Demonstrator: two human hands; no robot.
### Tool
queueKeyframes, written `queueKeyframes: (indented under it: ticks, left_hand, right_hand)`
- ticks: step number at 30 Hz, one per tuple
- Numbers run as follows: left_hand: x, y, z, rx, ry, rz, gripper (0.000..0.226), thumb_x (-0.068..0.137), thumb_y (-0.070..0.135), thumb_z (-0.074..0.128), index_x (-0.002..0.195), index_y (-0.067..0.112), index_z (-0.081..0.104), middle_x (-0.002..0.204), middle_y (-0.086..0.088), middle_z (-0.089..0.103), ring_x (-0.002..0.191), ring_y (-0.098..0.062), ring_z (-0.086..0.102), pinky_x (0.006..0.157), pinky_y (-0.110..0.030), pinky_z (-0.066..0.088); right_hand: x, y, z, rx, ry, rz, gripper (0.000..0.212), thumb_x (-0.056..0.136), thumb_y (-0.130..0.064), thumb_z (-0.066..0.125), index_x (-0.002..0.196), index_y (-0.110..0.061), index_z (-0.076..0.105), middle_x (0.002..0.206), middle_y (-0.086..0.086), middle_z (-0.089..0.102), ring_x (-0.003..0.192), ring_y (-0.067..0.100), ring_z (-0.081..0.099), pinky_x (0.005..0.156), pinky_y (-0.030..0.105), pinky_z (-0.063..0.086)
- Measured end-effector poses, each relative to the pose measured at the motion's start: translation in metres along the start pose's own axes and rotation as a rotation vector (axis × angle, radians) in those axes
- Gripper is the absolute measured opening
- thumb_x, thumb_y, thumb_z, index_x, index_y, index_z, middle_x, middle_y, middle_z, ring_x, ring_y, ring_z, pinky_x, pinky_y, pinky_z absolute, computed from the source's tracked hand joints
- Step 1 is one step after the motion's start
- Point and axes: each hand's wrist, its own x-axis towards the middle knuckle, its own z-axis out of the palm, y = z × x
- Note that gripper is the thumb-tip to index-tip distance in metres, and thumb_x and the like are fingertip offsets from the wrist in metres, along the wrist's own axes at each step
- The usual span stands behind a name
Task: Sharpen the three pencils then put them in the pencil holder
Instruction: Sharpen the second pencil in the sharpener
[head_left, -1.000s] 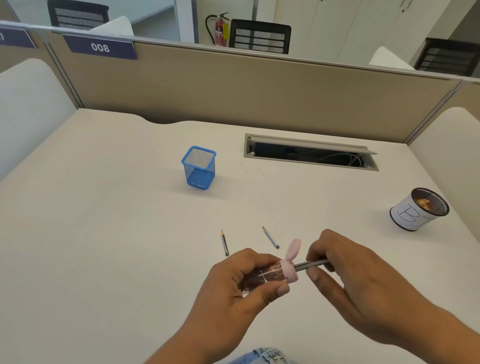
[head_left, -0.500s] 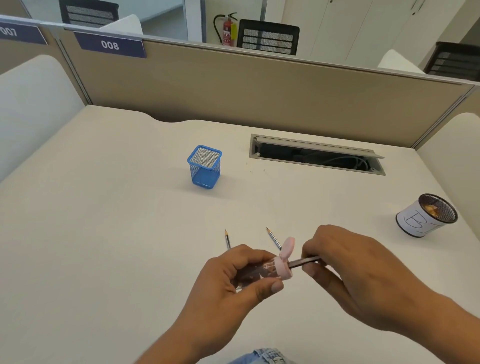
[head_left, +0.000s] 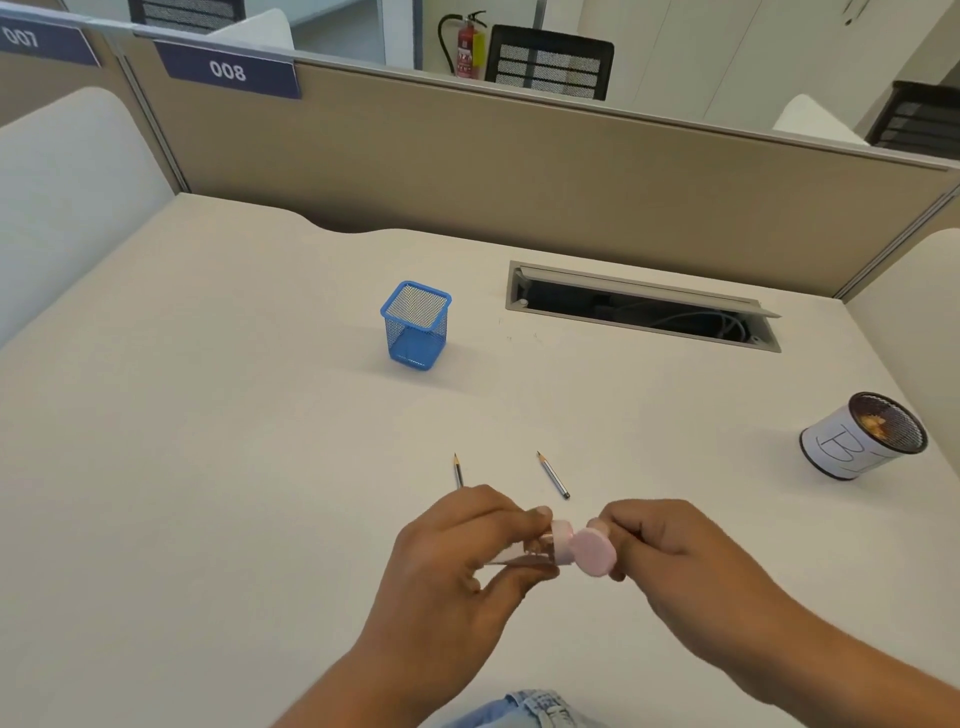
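My left hand grips a clear tube-shaped sharpener with a pink end. Its round pink flip lid hangs open toward my right hand. That hand is closed right against the sharpener's mouth, and the lid and fingers hide the pencil it pinches. Two short grey pencils lie on the desk just beyond my hands: one partly under my left fingers, the other tilted, both tips pointing away. The blue mesh pencil holder stands upright farther back, nothing showing inside.
A white-wrapped mesh cup marked B holds shavings at the right. An open cable slot is set into the desk behind. Tan partition walls close the back and sides.
My right hand has moved in against the sharpener, so the pencil shaft no longer shows. The pink lid has swung from upright down between my hands. The camera has tilted slightly.
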Motion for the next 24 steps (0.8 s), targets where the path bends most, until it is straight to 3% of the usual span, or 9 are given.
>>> queueKeyframes:
  ticks: [2, 4, 7, 9, 11, 14, 19, 21, 24]
  left_hand:
    - [0.002, -0.002, 0.001, -0.002, -0.02, 0.002, 0.022, 0.074, 0.017, 0.081, 0.096, 0.019, 0.075, 0.089, 0.014, 0.065, 0.081, 0.004, 0.06, 0.071, -0.005, 0.041]
    - [0.006, -0.002, -0.001, -0.059, -0.031, -0.069, 0.025, 0.071, 0.02, 0.084, 0.094, 0.022, 0.076, 0.086, 0.017, 0.064, 0.078, 0.0, 0.06, 0.067, -0.003, 0.038]
    - [0.012, -0.002, -0.005, -0.096, -0.05, -0.149, 0.026, 0.067, 0.029, 0.084, 0.091, 0.029, 0.075, 0.081, 0.017, 0.064, 0.074, -0.006, 0.059, 0.062, -0.007, 0.038]
    - [0.013, 0.0, -0.007, -0.138, -0.066, -0.201, 0.026, 0.066, 0.031, 0.085, 0.089, 0.031, 0.074, 0.077, 0.018, 0.064, 0.068, -0.003, 0.055, 0.061, -0.009, 0.039]
    - [0.014, 0.004, -0.009, -0.217, -0.093, -0.262, 0.028, 0.063, 0.035, 0.087, 0.088, 0.031, 0.074, 0.075, 0.017, 0.067, 0.064, -0.001, 0.052, 0.06, -0.011, 0.041]
    - [0.015, 0.007, -0.009, -0.233, -0.104, -0.252, 0.031, 0.06, 0.039, 0.087, 0.087, 0.029, 0.076, 0.074, 0.016, 0.067, 0.063, -0.002, 0.052, 0.059, -0.008, 0.038]
    - [0.011, 0.003, 0.0, -0.105, -0.012, -0.063, 0.027, 0.067, 0.029, 0.085, 0.092, 0.026, 0.076, 0.079, 0.017, 0.066, 0.07, -0.003, 0.059, 0.064, -0.007, 0.04]
    - [0.008, 0.0, 0.004, -0.077, 0.018, 0.028, 0.023, 0.071, 0.024, 0.083, 0.093, 0.022, 0.074, 0.086, 0.013, 0.068, 0.077, -0.004, 0.065, 0.067, -0.012, 0.047]
    - [0.005, -0.008, 0.008, 0.058, 0.021, 0.22, 0.022, 0.08, 0.02, 0.078, 0.101, 0.018, 0.07, 0.095, 0.009, 0.066, 0.082, -0.011, 0.067, 0.068, -0.025, 0.053]
  right_hand:
    - [0.003, -0.001, -0.004, 0.113, -0.116, 0.175, 0.04, 0.099, -0.028, 0.05, 0.059, -0.02, 0.052, 0.05, -0.008, 0.03, 0.046, 0.01, 0.022, 0.05, 0.023, 0.019]
    - [0.003, -0.008, -0.008, 0.095, -0.156, 0.15, 0.04, 0.097, -0.038, 0.051, 0.062, -0.021, 0.055, 0.056, -0.001, 0.03, 0.049, 0.014, 0.022, 0.05, 0.026, 0.018]
    - [0.001, -0.012, -0.013, -0.137, -0.076, -0.126, 0.04, 0.093, -0.058, 0.045, 0.077, -0.025, 0.061, 0.058, -0.011, 0.041, 0.052, 0.008, 0.031, 0.049, 0.019, 0.026]
    - [-0.001, -0.009, -0.018, -0.45, 0.051, -0.386, 0.03, 0.098, -0.05, 0.039, 0.088, -0.031, 0.059, 0.068, -0.018, 0.048, 0.06, 0.004, 0.043, 0.054, 0.016, 0.031]
    - [-0.002, -0.007, -0.022, -0.726, 0.147, -0.58, 0.019, 0.098, -0.037, 0.042, 0.091, -0.028, 0.057, 0.074, -0.018, 0.045, 0.064, 0.005, 0.04, 0.056, 0.018, 0.029]
    - [0.001, 0.002, -0.019, -0.833, 0.177, -0.675, 0.017, 0.098, -0.029, 0.043, 0.088, -0.021, 0.054, 0.07, -0.007, 0.047, 0.061, 0.014, 0.036, 0.054, 0.023, 0.024]
    - [-0.003, 0.003, -0.013, -0.443, 0.115, -0.446, 0.027, 0.1, -0.042, 0.041, 0.078, -0.033, 0.053, 0.06, -0.021, 0.044, 0.056, 0.003, 0.041, 0.053, 0.013, 0.031]
    - [-0.004, 0.003, -0.009, -0.311, 0.088, -0.299, 0.038, 0.098, -0.049, 0.043, 0.072, -0.027, 0.059, 0.056, -0.016, 0.048, 0.053, 0.007, 0.041, 0.051, 0.015, 0.032]
    - [-0.005, -0.002, -0.009, 0.04, -0.076, 0.094, 0.041, 0.098, -0.035, 0.052, 0.065, -0.013, 0.054, 0.049, -0.01, 0.032, 0.048, 0.011, 0.024, 0.047, 0.019, 0.022]
